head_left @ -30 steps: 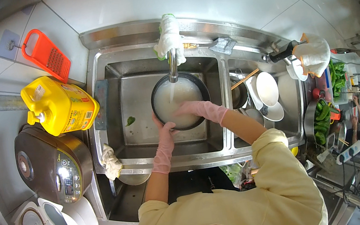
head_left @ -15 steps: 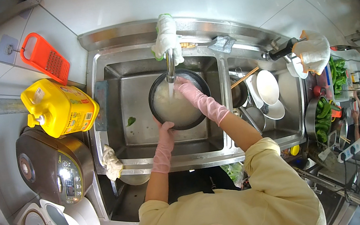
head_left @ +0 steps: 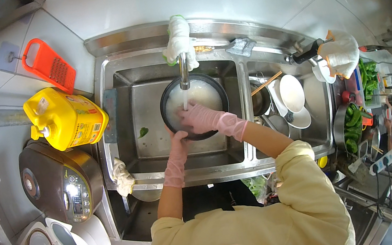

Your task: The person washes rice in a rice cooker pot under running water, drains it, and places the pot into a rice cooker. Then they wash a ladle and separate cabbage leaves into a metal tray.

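Presumably for steadiness, the left hand [head_left: 178, 138] is gripping the mid-frame pot [head_left: 223, 97], the right hand [head_left: 200, 117] dipping in, its fingers' hold unclear.

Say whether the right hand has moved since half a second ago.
Yes: against the tap, the right hand has moved down the picture and slightly left, from beside the spout's mouth to below it.

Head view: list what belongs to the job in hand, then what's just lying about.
In use: gloved left hand holding the black pot; gloved right hand in its cloudy water; running faucet.
Idle: hanging orange grater; yellow jug; rice cooker; chopsticks; green leaf.
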`<state>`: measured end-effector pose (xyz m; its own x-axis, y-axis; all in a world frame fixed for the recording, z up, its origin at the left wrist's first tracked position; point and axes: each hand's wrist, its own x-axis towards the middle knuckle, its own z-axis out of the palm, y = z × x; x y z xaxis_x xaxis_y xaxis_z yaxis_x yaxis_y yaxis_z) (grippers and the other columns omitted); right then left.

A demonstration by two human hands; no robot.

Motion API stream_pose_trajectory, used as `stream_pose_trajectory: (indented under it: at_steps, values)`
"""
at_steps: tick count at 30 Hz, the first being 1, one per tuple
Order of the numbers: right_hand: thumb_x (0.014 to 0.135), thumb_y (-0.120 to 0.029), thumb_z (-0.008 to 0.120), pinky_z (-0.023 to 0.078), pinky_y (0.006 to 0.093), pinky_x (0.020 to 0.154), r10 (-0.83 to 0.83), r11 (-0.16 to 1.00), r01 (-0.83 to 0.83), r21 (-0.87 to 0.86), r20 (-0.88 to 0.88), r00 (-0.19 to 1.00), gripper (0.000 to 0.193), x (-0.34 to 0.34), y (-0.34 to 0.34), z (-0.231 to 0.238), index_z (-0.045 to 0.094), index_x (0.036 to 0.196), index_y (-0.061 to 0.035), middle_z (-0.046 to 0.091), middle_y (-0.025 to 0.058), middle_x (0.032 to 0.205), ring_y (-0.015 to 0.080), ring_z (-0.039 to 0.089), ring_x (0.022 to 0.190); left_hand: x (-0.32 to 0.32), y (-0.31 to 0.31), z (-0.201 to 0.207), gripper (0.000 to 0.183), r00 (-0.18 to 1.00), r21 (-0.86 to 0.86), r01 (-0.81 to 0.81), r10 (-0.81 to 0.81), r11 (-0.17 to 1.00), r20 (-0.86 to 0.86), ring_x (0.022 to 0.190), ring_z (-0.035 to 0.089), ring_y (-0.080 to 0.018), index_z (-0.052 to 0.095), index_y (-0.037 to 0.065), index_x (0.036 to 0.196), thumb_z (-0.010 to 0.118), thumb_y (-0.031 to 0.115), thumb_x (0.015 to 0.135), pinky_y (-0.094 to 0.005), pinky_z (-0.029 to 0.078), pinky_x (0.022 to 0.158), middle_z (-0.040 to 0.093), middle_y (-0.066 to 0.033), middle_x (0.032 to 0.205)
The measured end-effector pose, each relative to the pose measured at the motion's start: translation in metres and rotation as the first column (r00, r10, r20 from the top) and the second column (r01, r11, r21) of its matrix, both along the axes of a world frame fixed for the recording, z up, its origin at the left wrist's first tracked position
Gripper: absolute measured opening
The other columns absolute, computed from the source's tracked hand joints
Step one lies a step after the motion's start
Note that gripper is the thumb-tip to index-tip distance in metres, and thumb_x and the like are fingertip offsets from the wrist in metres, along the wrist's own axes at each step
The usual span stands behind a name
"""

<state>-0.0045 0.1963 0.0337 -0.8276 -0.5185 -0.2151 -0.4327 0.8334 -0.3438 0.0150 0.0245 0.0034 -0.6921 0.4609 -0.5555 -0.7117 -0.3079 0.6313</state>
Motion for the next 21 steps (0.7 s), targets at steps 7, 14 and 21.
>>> stream_pose_trajectory:
  at_steps: [7, 14, 21]
  values:
    - [0.069, -0.029, 0.070, 0.034, 0.0446, 0.104, 0.108, 0.965, -0.072, 0.254, -0.131, 0.985, 0.028, -0.023, 0.032, 0.017, 0.071, 0.094, -0.0178, 0.060, 0.0073, 0.112, 0.0292, 0.053, 0.113, 0.002, -0.005, 0.000, 0.085, 0.998, -0.031, 0.066, -0.067, 0.997, -0.012, 0.105, 0.051, -0.0222, 0.017, 0.030, 0.144, 0.056, 0.016, 0.070, -0.0394, 0.049, 0.080, 0.046, -0.0046, 0.121]
    - [0.073, -0.028, 0.069, 0.044, 0.0427, 0.096, -0.354, 0.934, 0.292, 0.209, 0.403, 0.844, 0.051, -0.038, 0.040, -0.013, 0.060, 0.120, -0.0100, 0.059, 0.0139, 0.123, 0.0306, 0.055, 0.117, 0.005, 0.001, -0.005, 0.089, 0.999, -0.029, 0.037, -0.037, 0.999, 0.013, 0.106, 0.051, -0.0221, 0.013, 0.030, 0.146, 0.056, 0.017, 0.070, -0.0370, 0.052, 0.072, 0.045, -0.0056, 0.126]
    - [0.070, -0.034, 0.072, 0.044, 0.0378, 0.096, -0.228, 0.890, 0.421, -0.174, 0.630, 0.742, 0.064, 0.002, 0.042, -0.058, 0.055, 0.126, -0.0070, 0.061, 0.0180, 0.119, 0.0306, 0.057, 0.111, 0.007, 0.005, -0.009, 0.090, 1.000, -0.079, 0.023, -0.022, 0.997, 0.007, 0.109, 0.049, -0.0246, 0.012, 0.032, 0.146, 0.056, 0.016, 0.069, -0.0376, 0.052, 0.072, 0.040, -0.0060, 0.133]
